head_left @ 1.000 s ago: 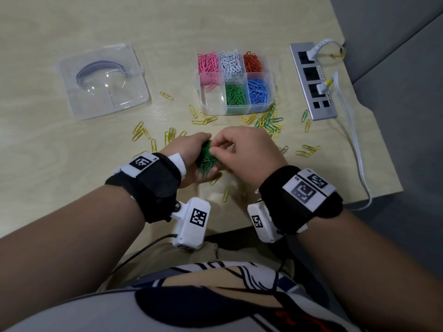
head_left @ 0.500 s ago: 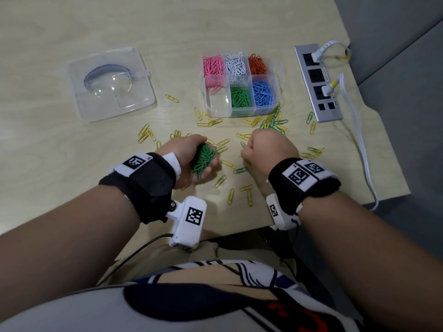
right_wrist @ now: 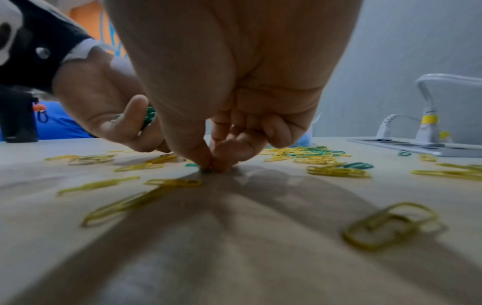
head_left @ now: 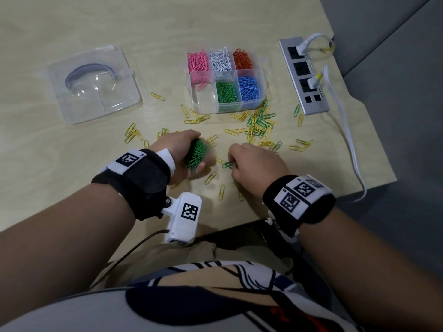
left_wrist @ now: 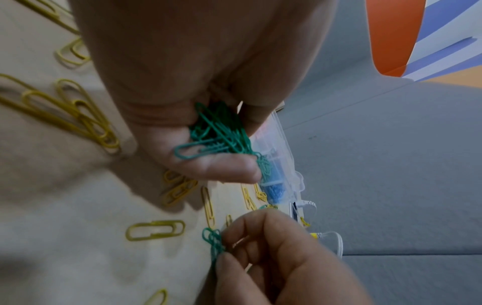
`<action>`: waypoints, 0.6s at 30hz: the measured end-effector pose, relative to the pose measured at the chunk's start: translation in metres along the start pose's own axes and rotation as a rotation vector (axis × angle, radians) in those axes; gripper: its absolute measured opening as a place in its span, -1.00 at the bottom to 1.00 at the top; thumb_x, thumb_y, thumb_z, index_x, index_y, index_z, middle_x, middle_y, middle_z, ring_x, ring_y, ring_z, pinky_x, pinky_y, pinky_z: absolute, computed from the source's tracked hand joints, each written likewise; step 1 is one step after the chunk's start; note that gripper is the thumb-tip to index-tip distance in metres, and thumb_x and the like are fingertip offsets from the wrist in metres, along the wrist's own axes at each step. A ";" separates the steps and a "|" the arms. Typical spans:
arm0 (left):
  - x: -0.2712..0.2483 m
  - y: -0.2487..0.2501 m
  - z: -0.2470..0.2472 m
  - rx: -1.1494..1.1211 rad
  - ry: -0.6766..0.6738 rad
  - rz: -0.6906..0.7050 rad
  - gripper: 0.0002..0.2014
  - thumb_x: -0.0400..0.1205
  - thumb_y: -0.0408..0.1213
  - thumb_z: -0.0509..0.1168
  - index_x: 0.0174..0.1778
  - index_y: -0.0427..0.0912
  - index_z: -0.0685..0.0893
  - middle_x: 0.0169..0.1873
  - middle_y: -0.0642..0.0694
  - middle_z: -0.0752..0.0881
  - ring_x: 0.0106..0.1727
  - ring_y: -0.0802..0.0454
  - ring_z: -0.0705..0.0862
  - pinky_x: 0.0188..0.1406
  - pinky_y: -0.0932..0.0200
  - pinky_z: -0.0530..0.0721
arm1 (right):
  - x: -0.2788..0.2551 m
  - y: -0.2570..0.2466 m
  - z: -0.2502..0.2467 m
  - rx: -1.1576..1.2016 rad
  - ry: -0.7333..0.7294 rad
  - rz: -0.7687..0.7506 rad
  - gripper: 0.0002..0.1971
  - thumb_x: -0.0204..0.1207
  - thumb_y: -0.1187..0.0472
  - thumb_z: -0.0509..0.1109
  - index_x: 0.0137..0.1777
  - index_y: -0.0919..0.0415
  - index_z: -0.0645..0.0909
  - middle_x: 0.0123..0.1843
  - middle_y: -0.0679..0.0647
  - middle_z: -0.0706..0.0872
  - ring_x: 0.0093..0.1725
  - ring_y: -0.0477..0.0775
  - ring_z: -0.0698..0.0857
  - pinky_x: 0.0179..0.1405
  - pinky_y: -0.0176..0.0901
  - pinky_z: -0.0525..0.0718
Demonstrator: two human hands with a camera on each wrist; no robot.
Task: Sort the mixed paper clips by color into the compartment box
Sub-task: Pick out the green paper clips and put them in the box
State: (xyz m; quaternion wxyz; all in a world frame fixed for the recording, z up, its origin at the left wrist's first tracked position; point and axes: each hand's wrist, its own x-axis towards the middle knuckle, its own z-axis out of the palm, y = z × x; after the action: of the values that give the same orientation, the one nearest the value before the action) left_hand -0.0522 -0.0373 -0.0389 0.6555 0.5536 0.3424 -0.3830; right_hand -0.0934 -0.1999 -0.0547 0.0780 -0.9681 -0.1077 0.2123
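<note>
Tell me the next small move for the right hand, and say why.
Probably lift the green clips pinched by the right hand off the table and add them to the green bunch gripped in the left hand. The fingers already press them at the tabletop, and the bunch is alongside.

Clear glossy plastic compartment box [head_left: 203, 105]; matt pale wood table [head_left: 48, 144].

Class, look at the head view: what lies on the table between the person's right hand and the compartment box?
Between the right hand and the compartment box, the head view shows loose yellow clips and some green clips.
</note>
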 end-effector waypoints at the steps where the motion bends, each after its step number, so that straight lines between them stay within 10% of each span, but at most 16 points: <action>1: 0.000 0.000 0.000 -0.003 0.001 0.000 -0.70 0.76 -0.13 0.07 -0.22 -0.16 0.52 -0.57 -0.15 0.62 -0.63 0.03 0.60 -0.65 0.39 0.53 | -0.001 0.000 0.001 -0.017 -0.006 -0.005 -0.82 0.65 0.18 0.19 0.19 0.16 0.51 0.06 0.11 0.60 -0.08 0.23 0.62 -0.23 -0.03 0.53; 12: -0.003 -0.004 0.005 0.014 0.011 0.018 -0.72 0.76 -0.12 0.07 -0.18 -0.16 0.53 -0.60 -0.12 0.64 -0.61 0.03 0.62 -0.65 0.38 0.55 | -0.004 -0.004 -0.005 -0.088 -0.088 0.128 -0.84 0.61 0.11 0.23 0.09 0.17 0.47 -0.08 0.08 0.47 -0.18 0.16 0.46 -0.27 -0.07 0.36; 18: -0.003 -0.008 0.013 0.011 -0.018 -0.009 -0.72 0.76 -0.08 0.06 -0.17 -0.14 0.53 -0.55 -0.14 0.65 -0.45 -0.04 0.63 -0.60 0.36 0.57 | -0.010 0.002 -0.024 0.318 0.182 0.088 -0.91 0.52 0.11 0.29 -0.14 0.10 0.48 -0.20 -0.04 0.55 -0.21 0.06 0.55 -0.34 -0.10 0.41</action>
State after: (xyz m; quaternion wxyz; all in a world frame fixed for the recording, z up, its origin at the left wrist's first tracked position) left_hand -0.0604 -0.0502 -0.0379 0.6537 0.5521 0.3370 -0.3927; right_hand -0.0919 -0.2071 -0.0296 0.2301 -0.9626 -0.0227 0.1414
